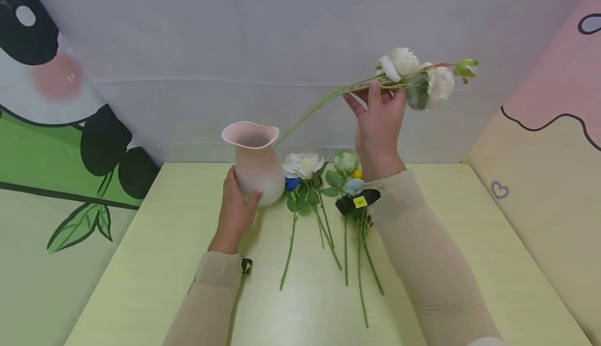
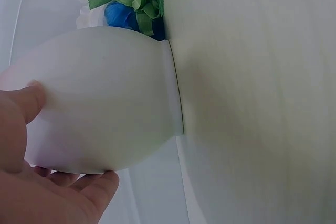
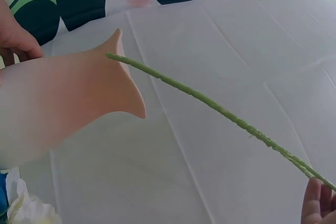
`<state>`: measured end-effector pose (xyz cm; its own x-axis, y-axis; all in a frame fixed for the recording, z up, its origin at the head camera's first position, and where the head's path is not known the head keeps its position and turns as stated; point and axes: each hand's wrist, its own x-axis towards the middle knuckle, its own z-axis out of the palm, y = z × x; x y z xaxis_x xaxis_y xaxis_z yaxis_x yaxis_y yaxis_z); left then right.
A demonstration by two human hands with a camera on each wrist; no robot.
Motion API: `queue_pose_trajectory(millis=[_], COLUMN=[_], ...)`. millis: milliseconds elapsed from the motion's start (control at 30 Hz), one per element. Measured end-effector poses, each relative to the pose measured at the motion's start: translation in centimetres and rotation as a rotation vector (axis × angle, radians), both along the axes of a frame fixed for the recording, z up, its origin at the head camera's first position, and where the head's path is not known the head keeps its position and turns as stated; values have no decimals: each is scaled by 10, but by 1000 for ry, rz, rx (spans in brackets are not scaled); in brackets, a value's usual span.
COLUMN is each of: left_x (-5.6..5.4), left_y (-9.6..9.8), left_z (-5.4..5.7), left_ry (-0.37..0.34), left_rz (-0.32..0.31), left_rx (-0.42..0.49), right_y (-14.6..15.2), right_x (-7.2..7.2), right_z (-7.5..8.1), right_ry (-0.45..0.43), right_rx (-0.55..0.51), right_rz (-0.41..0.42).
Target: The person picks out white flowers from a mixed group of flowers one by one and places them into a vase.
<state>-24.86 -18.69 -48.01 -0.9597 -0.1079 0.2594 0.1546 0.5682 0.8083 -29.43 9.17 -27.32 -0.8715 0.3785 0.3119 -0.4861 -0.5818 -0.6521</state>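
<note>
A pink-and-white vase (image 1: 260,176) with a wavy rim stands upright on the table, its mouth facing up. My left hand (image 1: 236,207) grips its lower left side, thumb in front; in the left wrist view the fingers curve around the vase's body (image 2: 105,98). Up to the right, my right hand (image 1: 379,121) pinches a long-stemmed artificial flower with white blooms (image 1: 440,84) and a green bud (image 1: 466,68). Its green stem (image 3: 210,103) slants down left. In the right wrist view the stem's end overlaps the outside of the vase near the rim; whether they touch, I cannot tell.
On the pale table (image 1: 141,273), right of the vase, lie several artificial flowers: a white one (image 1: 304,165), a blue one (image 1: 292,183), a green one (image 1: 346,162) and others partly behind the right wrist. Their stems point toward the front. A light cloth (image 1: 300,33) hangs behind.
</note>
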Motion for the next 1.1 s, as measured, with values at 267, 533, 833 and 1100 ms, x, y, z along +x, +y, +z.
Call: queue_pose_trajectory(millis=[267,533,833,1100], left_x=[2,0,0,0], left_y=[-1,-2,-2,-1], left_z=[1,-2,-1,-2], left_ry=[-8,-14,-15,-26], left_rz=[2,-7,-2,-3], left_rx=[7,12,5,0], right_y=[-3,-2,-7,-14], right_x=[2,2,0,-1], right_z=[4,8,5,-1], right_ry=[11,24,34,48], right_rx=[-39,-50,-5,43], right_rz=[-37,-89,-76,-47])
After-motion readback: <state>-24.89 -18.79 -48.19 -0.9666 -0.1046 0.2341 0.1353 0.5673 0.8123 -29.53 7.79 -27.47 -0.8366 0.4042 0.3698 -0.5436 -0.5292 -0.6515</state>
